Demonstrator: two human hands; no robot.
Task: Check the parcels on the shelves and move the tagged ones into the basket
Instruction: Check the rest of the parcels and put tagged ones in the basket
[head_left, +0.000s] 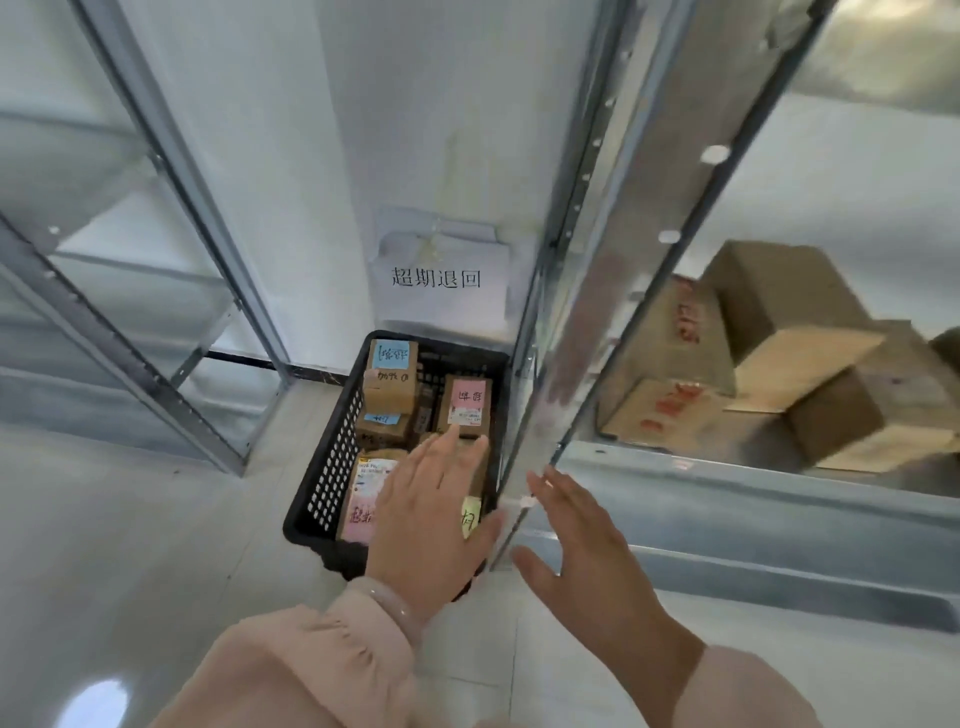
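A black perforated basket (332, 467) stands on the floor against the wall and holds several tagged cardboard parcels. One parcel with a blue tag (392, 371) lies at the back, one with a pink tag (465, 405) at the right, and another pink-tagged parcel (363, 499) at the front left. A yellow tag (470, 517) shows beside my wrist. My left hand (436, 514) hovers over the basket, fingers straight and empty. My right hand (582, 540) is spread open next to the shelf post (566, 322), holding nothing.
A metal shelf unit on the right carries several brown cardboard boxes (789, 358). Another bare metal rack (130, 312) stands at the left. A paper sign (439, 280) with printed characters hangs on the wall above the basket. Pale tiled floor (130, 545) lies in front.
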